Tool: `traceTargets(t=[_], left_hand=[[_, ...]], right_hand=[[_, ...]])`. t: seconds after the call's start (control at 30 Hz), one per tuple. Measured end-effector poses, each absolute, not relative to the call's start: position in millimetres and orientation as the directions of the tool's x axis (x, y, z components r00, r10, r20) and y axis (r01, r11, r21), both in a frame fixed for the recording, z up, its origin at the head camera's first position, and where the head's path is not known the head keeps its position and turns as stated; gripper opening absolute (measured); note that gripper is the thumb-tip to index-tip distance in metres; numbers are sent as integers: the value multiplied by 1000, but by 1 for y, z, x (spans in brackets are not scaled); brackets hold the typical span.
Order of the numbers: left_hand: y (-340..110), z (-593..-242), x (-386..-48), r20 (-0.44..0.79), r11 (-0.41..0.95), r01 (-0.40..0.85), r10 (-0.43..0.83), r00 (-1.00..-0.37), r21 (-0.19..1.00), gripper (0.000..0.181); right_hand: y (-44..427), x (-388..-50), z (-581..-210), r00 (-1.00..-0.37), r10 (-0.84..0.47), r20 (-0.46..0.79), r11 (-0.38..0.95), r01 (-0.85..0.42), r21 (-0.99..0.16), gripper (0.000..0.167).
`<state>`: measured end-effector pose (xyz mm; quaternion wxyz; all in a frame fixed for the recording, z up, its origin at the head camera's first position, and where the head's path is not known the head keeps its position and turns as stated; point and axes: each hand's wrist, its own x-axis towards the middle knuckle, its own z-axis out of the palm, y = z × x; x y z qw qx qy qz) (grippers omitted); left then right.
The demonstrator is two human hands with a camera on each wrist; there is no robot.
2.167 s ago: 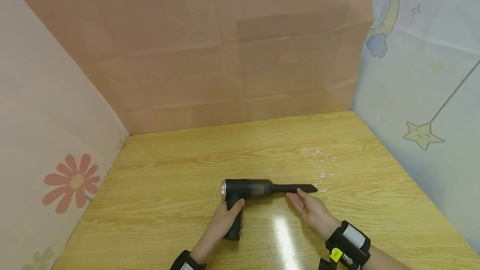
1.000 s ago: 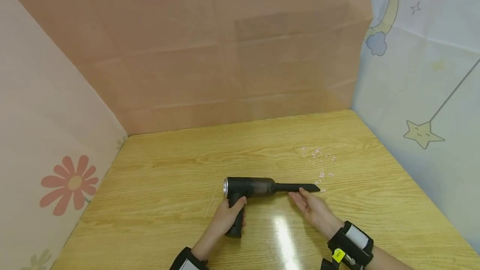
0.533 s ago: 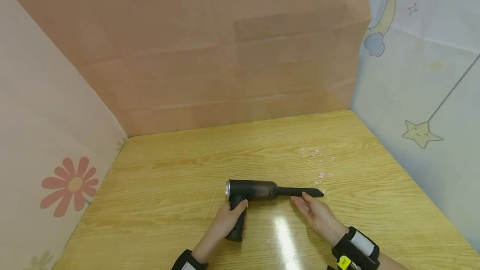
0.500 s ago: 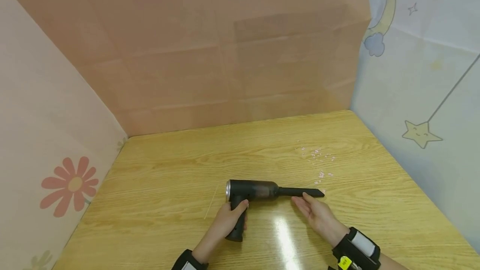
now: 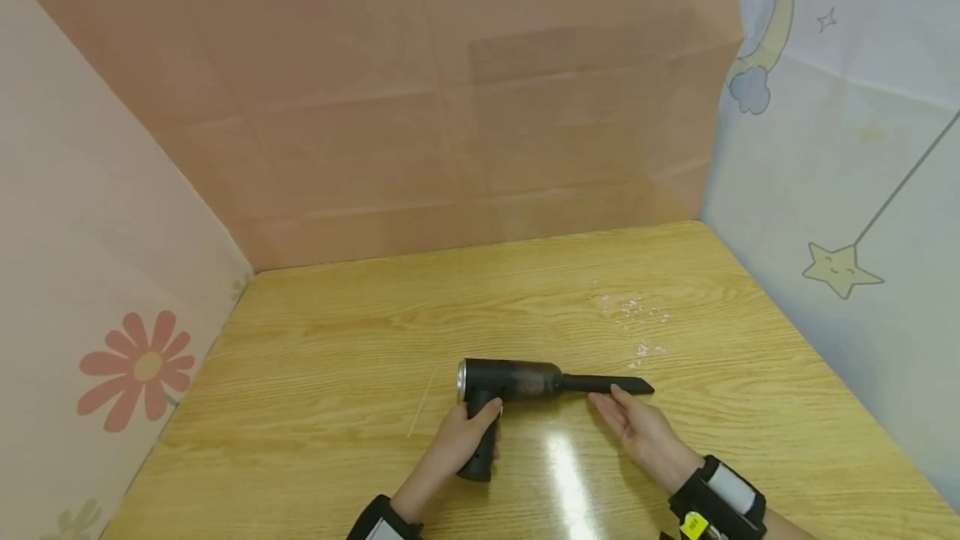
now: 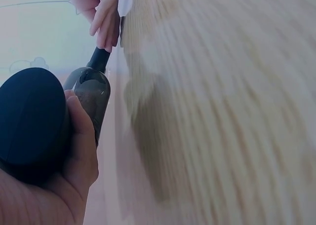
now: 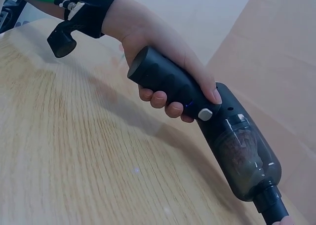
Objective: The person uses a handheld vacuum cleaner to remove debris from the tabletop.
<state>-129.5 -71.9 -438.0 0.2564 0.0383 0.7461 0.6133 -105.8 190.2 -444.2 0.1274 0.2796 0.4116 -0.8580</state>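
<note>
A black handheld vacuum cleaner [image 5: 510, 379] lies level across the front middle in the head view, its narrow nozzle [image 5: 592, 383] pointing right. My left hand [image 5: 461, 440] grips its handle [image 7: 168, 82], thumb up near the body. A see-through dust cup [image 7: 242, 153] in the right wrist view has reddish-brown bits inside. At the nozzle, my right hand [image 5: 645, 436] is palm up, its fairly straight fingers [image 6: 104, 22] touching the tube from the near side and below. Small pale pink scraps [image 5: 632, 307] are scattered beyond the nozzle tip, with another little group [image 5: 642, 350] closer to it.
The wood-grain table [image 5: 337, 332] meets an orange-brown backdrop [image 5: 375, 107] behind. A flower-printed panel [image 5: 97, 232] stands left, a star-and-moon panel [image 5: 862, 173] right. A thin pale strand [image 5: 422, 403] lies left of the vacuum. Both wrists wear black straps [image 5: 716, 498].
Both hands have moved the vacuum rightward and slightly toward me. A pink scrap that lay by the nozzle tip no longer shows. The other scraps keep their places.
</note>
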Motion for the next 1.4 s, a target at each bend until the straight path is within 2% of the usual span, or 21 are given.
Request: traceTargets(t=[0.1, 0.2, 0.73, 0.83, 1.03, 1.23, 1.4], left_hand=[[-72, -439, -130, -330, 243, -254, 360, -872, 936, 49], [-73, -441, -130, -329, 237, -256, 350, -877, 937, 49], [-77, -436, -130, -307, 251, -233, 315, -898, 940, 49], [-78, -437, -129, -310, 252, -236, 312, -898, 938, 49], [-78, -439, -129, -315, 234, -249, 310, -897, 940, 50], [-77, -439, -129, -331, 238, -265, 303, -894, 934, 51], [-75, -443, -130, -343, 231, -281, 295, -892, 931, 50]], right_hand=[[189, -108, -444, -817, -1, -576, -625, 451, -637, 52], [188, -111, -444, -823, -15, -568, -619, 454, -641, 57], [178, -120, -441, -822, 8, -570, -579, 461, -672, 55], [177, -121, -440, -817, 12, -577, -592, 460, -662, 46], [177, -123, -440, -815, 5, -580, -592, 465, -658, 52], [178, -125, -441, -818, 9, -575, -604, 454, -656, 15], [180, -126, -440, -818, 9, -575, -606, 453, -654, 16]])
